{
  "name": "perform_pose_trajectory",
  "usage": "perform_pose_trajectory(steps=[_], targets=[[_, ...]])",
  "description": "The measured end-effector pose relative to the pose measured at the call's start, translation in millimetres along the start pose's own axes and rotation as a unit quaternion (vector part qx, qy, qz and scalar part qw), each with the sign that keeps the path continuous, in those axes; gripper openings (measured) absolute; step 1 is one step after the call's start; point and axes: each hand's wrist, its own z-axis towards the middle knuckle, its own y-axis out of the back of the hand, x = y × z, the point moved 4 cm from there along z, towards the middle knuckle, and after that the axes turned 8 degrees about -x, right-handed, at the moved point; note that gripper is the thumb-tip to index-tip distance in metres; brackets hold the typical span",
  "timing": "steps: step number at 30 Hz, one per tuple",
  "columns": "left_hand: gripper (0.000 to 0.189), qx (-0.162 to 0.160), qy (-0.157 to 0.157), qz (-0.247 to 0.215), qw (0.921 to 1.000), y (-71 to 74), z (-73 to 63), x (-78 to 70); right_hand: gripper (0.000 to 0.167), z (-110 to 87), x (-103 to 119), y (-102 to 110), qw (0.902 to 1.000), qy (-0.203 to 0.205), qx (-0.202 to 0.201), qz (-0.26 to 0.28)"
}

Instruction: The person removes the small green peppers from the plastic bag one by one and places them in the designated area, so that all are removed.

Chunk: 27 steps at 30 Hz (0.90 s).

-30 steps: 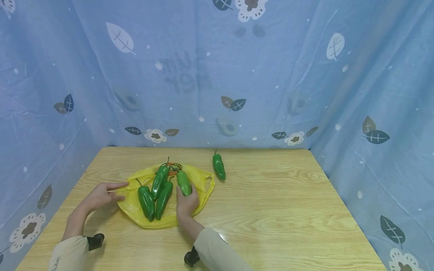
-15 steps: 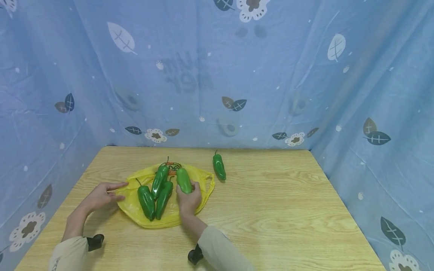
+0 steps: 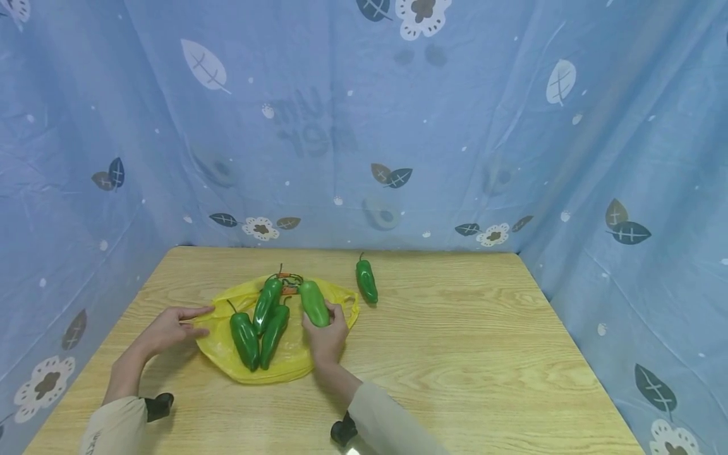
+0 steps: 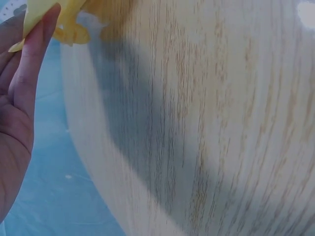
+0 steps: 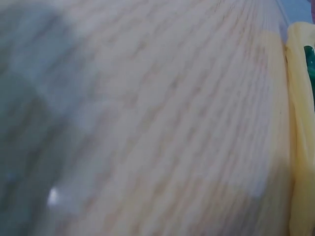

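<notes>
In the head view, a yellow plastic bag (image 3: 220,344) lies spread on the table. My left hand (image 3: 165,330) pinches its left edge between thumb and fingers, and the left wrist view shows the pinched yellow film (image 4: 74,32) too. My right hand (image 3: 328,341) grips a lighter green pepper (image 3: 314,304) from its near end, over the right part of the bag. Three darker green peppers, a left one (image 3: 244,341), an upper one (image 3: 268,303) and a lower one (image 3: 275,333), rest on the bag. The right wrist view shows no right hand, only the bag's side (image 5: 301,128).
One more dark green pepper (image 3: 366,281) lies on the wooden table (image 3: 466,354), just past the bag's right handle. A blue printed curtain (image 3: 364,126) closes off the back and both sides.
My right hand has shifted to the right with the lighter pepper, which leans more now. The left hand keeps its place at the bag's edge.
</notes>
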Motion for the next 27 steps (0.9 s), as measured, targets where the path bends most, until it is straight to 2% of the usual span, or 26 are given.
perform_pose_trajectory(steps=[6,13,27], targets=[[0.057,0.002,0.004,0.01,0.9999,0.1,-0.1,-1.3,0.043,2.6,7,5,0.9997,-0.003,0.016,0.016],[0.057,0.001,-0.002,0.008,1.0,0.0,-1.7,-0.9,0.042,10.9,15,13,0.9986,0.033,0.023,0.035],[0.055,-0.009,-0.022,0.006,0.9997,-0.2,-1.1,0.4,0.039,38.8,29,34,0.995,0.076,0.027,0.059]])
